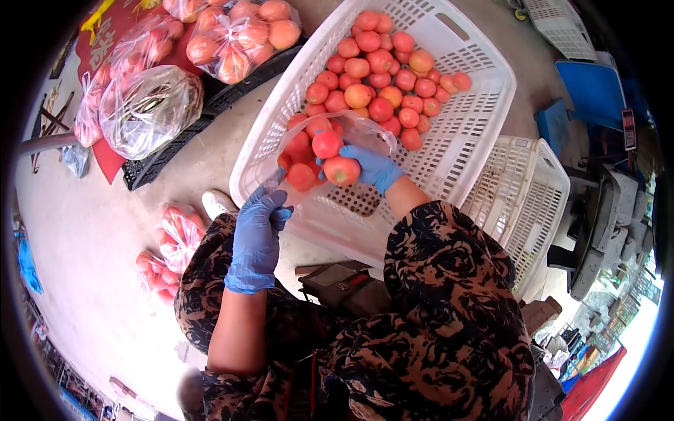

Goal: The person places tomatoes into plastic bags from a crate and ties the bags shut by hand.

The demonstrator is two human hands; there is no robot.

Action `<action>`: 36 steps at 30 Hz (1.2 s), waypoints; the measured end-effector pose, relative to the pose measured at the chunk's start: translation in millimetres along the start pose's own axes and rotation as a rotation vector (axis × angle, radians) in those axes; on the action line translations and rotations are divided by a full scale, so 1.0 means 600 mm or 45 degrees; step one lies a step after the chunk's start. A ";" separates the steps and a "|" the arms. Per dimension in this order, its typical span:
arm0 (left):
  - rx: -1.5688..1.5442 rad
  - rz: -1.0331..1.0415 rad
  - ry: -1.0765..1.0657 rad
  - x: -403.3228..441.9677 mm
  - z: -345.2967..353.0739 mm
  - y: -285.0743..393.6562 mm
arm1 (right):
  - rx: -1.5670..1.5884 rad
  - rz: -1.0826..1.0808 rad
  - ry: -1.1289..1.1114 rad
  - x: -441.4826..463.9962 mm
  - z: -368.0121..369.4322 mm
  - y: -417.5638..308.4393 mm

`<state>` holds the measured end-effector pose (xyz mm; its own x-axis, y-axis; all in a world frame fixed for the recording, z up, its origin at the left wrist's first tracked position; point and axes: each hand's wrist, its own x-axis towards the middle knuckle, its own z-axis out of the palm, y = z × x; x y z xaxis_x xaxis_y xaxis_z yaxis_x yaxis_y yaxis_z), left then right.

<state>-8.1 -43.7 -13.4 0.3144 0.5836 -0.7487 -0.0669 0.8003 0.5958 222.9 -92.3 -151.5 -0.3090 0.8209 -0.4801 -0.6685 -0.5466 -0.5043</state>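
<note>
My left hand (257,228), in a blue glove, is closed with its fingertips pinching the rim of a clear plastic bag (368,126). Several red tomatoes (300,177) lie inside that bag. At the bag's mouth, my right hand (372,167), also gloved in blue, grips two tomatoes (342,170); its fingers are partly hidden behind them. Both hands are over the near end of a large white plastic crate (484,77). Farther inside the crate is a pile of loose tomatoes (381,109), mostly red with a few more orange.
Bagged tomatoes (242,42) and a clear bag of dark, thin strands (151,111) rest at the upper left. More bagged tomatoes (175,242) are on the floor at left. White crates (516,189) stand at right, near a blue chair (593,91). A shoe (219,203) shows beside the crate.
</note>
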 end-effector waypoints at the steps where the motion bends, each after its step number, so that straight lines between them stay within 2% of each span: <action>1: -0.002 0.008 0.026 -0.005 0.006 0.004 | 0.019 -0.018 0.130 0.014 -0.007 0.014; 3: -0.020 -0.008 0.030 -0.005 0.007 0.007 | -0.003 -0.159 0.433 0.048 -0.015 0.046; 6: -0.016 -0.008 -0.009 0.002 -0.008 -0.001 | -0.014 -0.090 0.839 0.057 -0.001 0.054; 7: -0.011 -0.009 -0.007 0.002 -0.010 -0.002 | -0.011 0.039 0.836 0.052 -0.002 0.052; 13: 0.002 -0.026 0.044 -0.003 -0.002 0.004 | -0.209 0.205 0.627 0.003 -0.013 0.016; 16: -0.027 -0.036 0.042 -0.008 -0.001 0.007 | -0.448 -0.090 0.595 -0.018 -0.025 -0.071; 19: -0.085 -0.049 0.011 -0.007 -0.004 0.009 | -0.503 -0.506 0.903 -0.002 -0.091 -0.131; 22: 0.013 -0.064 0.044 -0.010 0.009 0.018 | -2.085 -0.649 1.150 0.063 -0.139 -0.133; 23: 0.002 -0.073 0.012 -0.006 0.006 0.018 | -2.335 -0.400 1.114 0.092 -0.149 -0.132; 26: -0.029 -0.110 0.069 0.001 0.014 0.027 | -2.515 -0.104 1.177 0.142 -0.159 -0.106; 27: -0.030 -0.105 0.073 0.004 0.014 0.027 | -2.419 0.024 1.128 0.151 -0.166 -0.106; 30: -0.032 -0.134 0.119 0.003 0.027 0.034 | -2.367 -0.033 1.058 0.152 -0.185 -0.104; 33: -0.057 -0.179 0.078 0.006 0.012 0.022 | -2.255 -0.095 0.798 0.094 -0.179 -0.082; 35: -0.016 -0.177 0.066 0.006 0.016 0.022 | -2.299 0.437 0.536 0.048 -0.146 -0.070; 36: 0.042 -0.169 0.069 0.003 0.024 0.024 | -2.275 0.564 0.378 0.024 -0.158 -0.053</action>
<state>4.9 -32.9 -2.1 0.2665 0.4805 -0.8355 0.0035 0.8664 0.4994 303.8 -78.8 -210.4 0.0045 0.6438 -0.7651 0.8904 -0.3508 -0.2900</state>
